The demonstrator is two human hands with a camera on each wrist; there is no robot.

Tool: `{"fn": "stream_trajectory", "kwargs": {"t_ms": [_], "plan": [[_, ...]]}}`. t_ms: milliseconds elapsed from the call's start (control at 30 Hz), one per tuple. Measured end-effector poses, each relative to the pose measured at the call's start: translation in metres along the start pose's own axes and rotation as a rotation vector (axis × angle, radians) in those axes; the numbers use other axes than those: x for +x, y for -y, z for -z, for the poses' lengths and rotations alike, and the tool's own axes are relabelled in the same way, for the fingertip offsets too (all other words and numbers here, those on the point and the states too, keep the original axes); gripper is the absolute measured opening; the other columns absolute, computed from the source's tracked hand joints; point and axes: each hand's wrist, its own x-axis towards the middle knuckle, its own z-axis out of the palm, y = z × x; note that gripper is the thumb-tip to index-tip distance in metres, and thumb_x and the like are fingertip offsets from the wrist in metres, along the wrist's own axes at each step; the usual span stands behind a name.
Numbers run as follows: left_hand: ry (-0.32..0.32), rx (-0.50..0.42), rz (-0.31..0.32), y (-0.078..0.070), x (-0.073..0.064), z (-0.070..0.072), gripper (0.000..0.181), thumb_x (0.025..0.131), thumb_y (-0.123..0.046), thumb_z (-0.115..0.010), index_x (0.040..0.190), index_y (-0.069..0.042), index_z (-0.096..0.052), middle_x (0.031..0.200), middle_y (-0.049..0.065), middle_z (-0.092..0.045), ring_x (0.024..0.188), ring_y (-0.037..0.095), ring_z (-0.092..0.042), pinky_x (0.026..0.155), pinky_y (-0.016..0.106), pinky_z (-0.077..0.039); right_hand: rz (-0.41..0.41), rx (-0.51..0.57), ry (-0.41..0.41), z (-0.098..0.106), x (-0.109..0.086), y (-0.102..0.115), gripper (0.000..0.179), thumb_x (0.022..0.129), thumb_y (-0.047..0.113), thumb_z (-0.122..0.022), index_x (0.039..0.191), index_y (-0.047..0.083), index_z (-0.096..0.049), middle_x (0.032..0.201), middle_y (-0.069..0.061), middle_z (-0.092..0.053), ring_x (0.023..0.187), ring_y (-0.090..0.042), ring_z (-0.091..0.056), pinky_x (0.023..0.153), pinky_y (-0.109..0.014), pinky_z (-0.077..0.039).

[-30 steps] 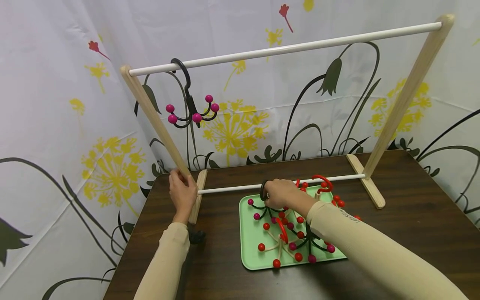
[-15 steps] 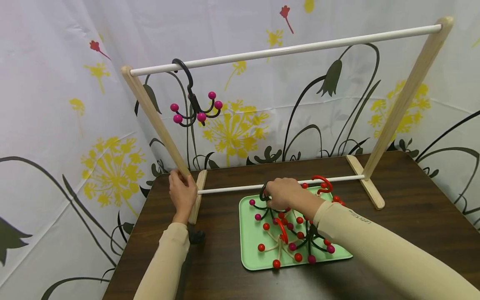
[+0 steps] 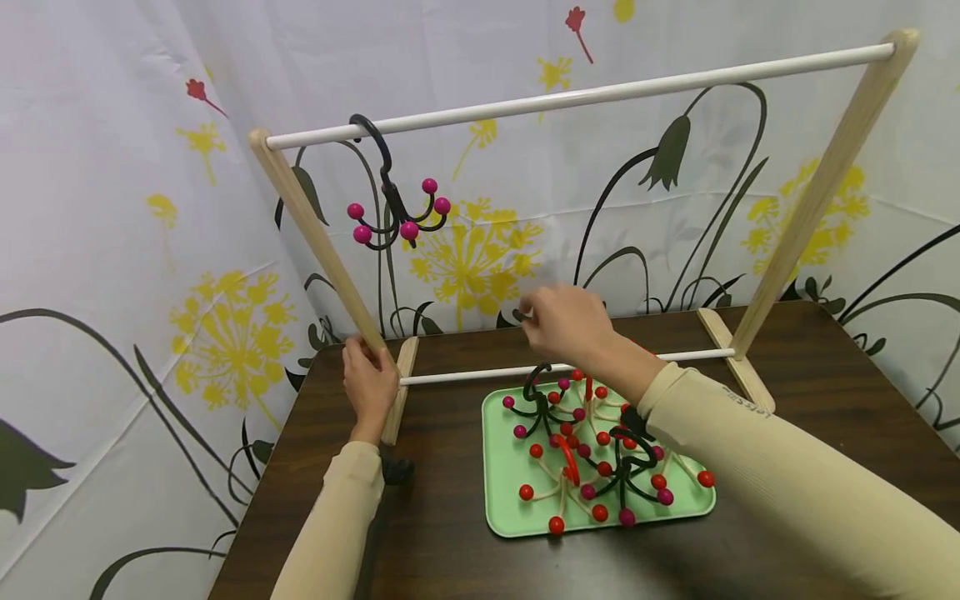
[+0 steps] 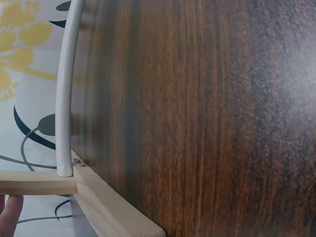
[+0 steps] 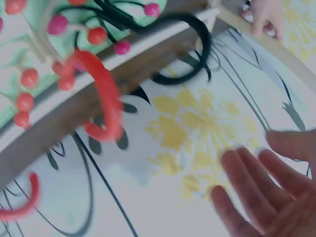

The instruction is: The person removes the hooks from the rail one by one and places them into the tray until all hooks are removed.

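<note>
My left hand (image 3: 370, 383) holds the lower left wooden post (image 3: 318, 242) of a rack; in the left wrist view a fingertip (image 4: 11, 212) lies against that post. My right hand (image 3: 567, 327) is raised above the back of a green tray (image 3: 498, 492). Its fingers are spread and hold nothing in the right wrist view. Below it on the tray stands a black hook with pink ball tips (image 3: 538, 402), its curl upward. Another black one (image 3: 624, 471) and several cream ones with red curls, such as the near-left hook (image 3: 564, 483), share the tray. One more black hook (image 3: 393, 200) hangs from the upper white rod (image 3: 585, 97).
The lower white rod (image 3: 480, 375) runs low behind the tray. The rack's right post (image 3: 825, 192) stands on a wooden foot (image 3: 738, 367). Behind is a flowered curtain (image 3: 480, 250). Dark wood table (image 3: 435, 533) lies beneath.
My right hand has let go of the black hook at the tray's back left and risen away. The hanging hook swings slightly. My left hand stays on the post.
</note>
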Motion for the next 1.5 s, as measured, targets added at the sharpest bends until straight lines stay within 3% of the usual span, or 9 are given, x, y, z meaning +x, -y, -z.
{"fn": "stream_trajectory", "kwargs": {"t_ms": [267,367,467,600,767,967,1100,1300,1500], "plan": [[0.002,-0.001,-0.020,-0.004,0.002,-0.005,0.030,0.091,-0.012,-0.062,0.117,-0.002,-0.050,0.097,0.017,-0.051,0.079,0.039,-0.053,0.069,0.055,-0.040,0.162,0.096,-0.254,0.028,0.035,0.021,0.051,0.088,0.006,-0.059,0.139,0.012,-0.052,0.129,-0.005,-0.056,0.100,-0.022,-0.058,0.065,-0.036,-0.048],[-0.004,-0.001,-0.028,-0.002,0.002,-0.005,0.030,0.090,-0.012,-0.061,0.116,-0.002,-0.051,0.096,0.018,-0.051,0.078,0.039,-0.053,0.069,0.055,-0.040,0.269,0.070,-0.309,0.033,0.046,0.031,0.065,0.087,0.003,-0.058,0.149,0.011,-0.039,0.146,-0.007,-0.043,0.127,-0.024,-0.047,0.088,-0.035,-0.048],[0.001,-0.001,-0.032,-0.001,0.002,-0.005,0.029,0.091,-0.012,-0.061,0.116,-0.001,-0.051,0.096,0.018,-0.050,0.078,0.038,-0.053,0.069,0.054,-0.040,0.360,-0.039,-0.304,0.037,0.056,0.042,0.074,0.087,0.002,-0.052,0.155,0.012,-0.026,0.159,-0.006,-0.028,0.146,-0.025,-0.023,0.112,-0.039,-0.029],[0.010,-0.002,-0.022,0.000,0.003,-0.002,0.029,0.092,-0.013,-0.061,0.117,-0.002,-0.050,0.098,0.018,-0.050,0.079,0.038,-0.053,0.069,0.053,-0.040,0.400,-0.167,-0.177,0.040,0.067,0.052,0.077,0.088,0.007,-0.048,0.158,0.019,-0.017,0.163,0.000,-0.018,0.149,-0.020,-0.008,0.116,-0.049,-0.006],[0.013,0.000,0.006,0.001,0.003,0.002,0.029,0.092,-0.013,-0.061,0.117,-0.003,-0.050,0.098,0.017,-0.050,0.079,0.038,-0.052,0.070,0.053,-0.040,0.350,-0.122,-0.084,0.045,0.074,0.054,0.062,0.095,0.014,-0.050,0.153,0.021,-0.033,0.154,-0.002,-0.036,0.146,-0.020,-0.023,0.115,-0.051,0.003],[0.010,0.007,0.000,0.001,0.003,0.002,0.028,0.093,-0.013,-0.060,0.116,-0.003,-0.050,0.098,0.017,-0.050,0.081,0.037,-0.053,0.071,0.054,-0.040,0.321,-0.018,-0.280,0.056,0.077,0.045,0.019,0.100,0.026,-0.050,0.111,0.015,-0.062,0.140,-0.003,-0.051,0.139,-0.020,-0.036,0.116,-0.049,0.001],[0.003,0.002,-0.009,0.000,0.003,0.002,0.027,0.092,-0.012,-0.060,0.115,-0.002,-0.050,0.097,0.017,-0.050,0.080,0.037,-0.052,0.070,0.054,-0.040,0.250,0.079,-0.339,0.066,0.078,0.039,0.022,0.099,0.029,-0.055,0.086,0.012,-0.059,0.130,-0.004,-0.060,0.133,-0.017,-0.045,0.117,-0.045,-0.004],[0.003,-0.003,-0.005,0.001,0.000,0.002,0.028,0.092,-0.012,-0.061,0.116,-0.001,-0.050,0.097,0.018,-0.050,0.079,0.037,-0.052,0.069,0.054,-0.039,0.052,0.225,-0.307,0.075,0.080,0.031,0.031,0.090,0.024,-0.064,0.066,0.009,-0.051,0.069,-0.003,-0.059,0.072,-0.019,-0.057,0.117,-0.042,-0.012],[0.010,-0.003,0.010,0.000,-0.001,0.002,0.029,0.092,-0.013,-0.061,0.117,-0.002,-0.050,0.097,0.016,-0.050,0.078,0.037,-0.052,0.069,0.053,-0.039,-0.096,0.354,-0.345,0.079,0.081,0.025,0.022,0.083,0.015,-0.068,0.069,0.008,-0.054,0.067,-0.002,-0.055,0.074,-0.018,-0.052,0.077,-0.030,-0.041]]}}
